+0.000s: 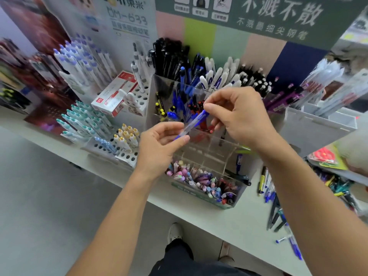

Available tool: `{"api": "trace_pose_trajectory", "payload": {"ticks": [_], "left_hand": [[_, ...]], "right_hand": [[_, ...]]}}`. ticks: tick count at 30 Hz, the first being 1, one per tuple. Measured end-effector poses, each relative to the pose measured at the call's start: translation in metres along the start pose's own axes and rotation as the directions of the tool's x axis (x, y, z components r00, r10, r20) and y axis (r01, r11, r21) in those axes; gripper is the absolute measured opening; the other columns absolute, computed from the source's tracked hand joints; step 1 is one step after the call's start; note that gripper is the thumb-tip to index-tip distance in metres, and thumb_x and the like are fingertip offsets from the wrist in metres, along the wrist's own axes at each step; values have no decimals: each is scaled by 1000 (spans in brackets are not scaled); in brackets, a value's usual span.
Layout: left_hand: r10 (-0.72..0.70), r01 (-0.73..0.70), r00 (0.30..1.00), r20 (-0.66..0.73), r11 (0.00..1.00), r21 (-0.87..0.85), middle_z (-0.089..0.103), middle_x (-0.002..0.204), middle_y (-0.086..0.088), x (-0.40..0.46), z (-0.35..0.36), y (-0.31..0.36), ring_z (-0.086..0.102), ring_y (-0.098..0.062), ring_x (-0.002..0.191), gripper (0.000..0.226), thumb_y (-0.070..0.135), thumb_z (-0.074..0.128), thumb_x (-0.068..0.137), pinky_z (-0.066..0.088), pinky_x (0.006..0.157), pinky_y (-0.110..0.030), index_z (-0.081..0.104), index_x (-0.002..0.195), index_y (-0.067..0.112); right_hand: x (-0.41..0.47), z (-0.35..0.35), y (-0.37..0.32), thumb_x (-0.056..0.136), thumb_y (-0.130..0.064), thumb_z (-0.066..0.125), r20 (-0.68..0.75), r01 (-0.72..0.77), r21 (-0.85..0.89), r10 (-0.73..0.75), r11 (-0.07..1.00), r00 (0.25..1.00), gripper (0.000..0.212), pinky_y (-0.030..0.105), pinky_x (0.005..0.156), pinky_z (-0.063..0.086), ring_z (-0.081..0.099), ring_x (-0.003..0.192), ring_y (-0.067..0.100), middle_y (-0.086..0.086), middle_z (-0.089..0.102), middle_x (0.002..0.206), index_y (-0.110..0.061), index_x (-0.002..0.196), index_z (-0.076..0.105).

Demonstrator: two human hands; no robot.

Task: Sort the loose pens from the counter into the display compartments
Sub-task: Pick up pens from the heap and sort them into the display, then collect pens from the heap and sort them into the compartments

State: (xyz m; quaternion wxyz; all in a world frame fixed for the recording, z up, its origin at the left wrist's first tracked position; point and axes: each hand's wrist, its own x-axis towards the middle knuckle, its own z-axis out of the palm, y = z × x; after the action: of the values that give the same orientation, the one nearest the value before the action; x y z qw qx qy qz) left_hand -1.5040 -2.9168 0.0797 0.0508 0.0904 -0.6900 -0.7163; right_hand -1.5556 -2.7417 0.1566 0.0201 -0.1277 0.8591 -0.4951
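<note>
Both hands hold one blue pen (pixel 191 124) above the clear display (pixel 209 148): left hand (pixel 159 144) pinches its lower end, right hand (pixel 237 116) its top. Many compartments are filled, but several loose pens (pixel 276 206) remain on the counter (pixel 229 222), right.

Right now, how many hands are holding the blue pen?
2. The left hand pinches the blue pen's lower end; the right hand grips its upper end, above the display.
</note>
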Motion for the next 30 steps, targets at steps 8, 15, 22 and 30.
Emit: {"api": "trace_pose_trajectory", "payload": {"ticks": [8, 15, 22, 30], "left_hand": [[-63, 89, 992, -113, 964, 249, 70, 112, 9, 27, -20, -15, 70, -9, 91, 34, 18, 71, 94, 61, 83, -38, 63, 126, 21], [-23, 17, 1000, 21, 967, 252, 63, 130, 14, 35, -17, -14, 66, 0, 99, 51, 3, 55, 101, 59, 83, -25, 50, 147, 26], [159, -118, 983, -91, 931, 346, 65, 119, 16, 27, -10, -16, 66, 0, 97, 46, 7, 63, 97, 56, 82, -19, 55, 141, 20], [202, -246, 958, 202, 944, 220, 64, 65, 3, -74, 126, -56, 59, -13, 57, 9, 10, 74, 89, 48, 53, -29, 67, 84, 13]], "right_hand": [[39, 0, -7, 95, -15, 66, -71, 310, -576, -424, 756, 903, 11, 37, 79, 50, 61, 80, 23, 6, 68, 87, -7, 90, 73], [57, 46, 13, 95, -4, 62, 300, 380, -675, -236, 632, 924, 12, 47, 80, 53, 61, 88, 29, 7, 64, 94, -10, 96, 72], [21, 13, 2, 98, -13, 63, 180, 267, -574, -198, 774, 963, 45, 31, 85, 53, 63, 92, 14, 1, 70, 120, -26, 141, 58], [-112, -90, 102, 98, -18, 64, -693, -20, -160, -97, 987, 714, 12, 38, 62, 50, 60, 64, 23, 3, 66, 72, -15, 89, 71]]}}
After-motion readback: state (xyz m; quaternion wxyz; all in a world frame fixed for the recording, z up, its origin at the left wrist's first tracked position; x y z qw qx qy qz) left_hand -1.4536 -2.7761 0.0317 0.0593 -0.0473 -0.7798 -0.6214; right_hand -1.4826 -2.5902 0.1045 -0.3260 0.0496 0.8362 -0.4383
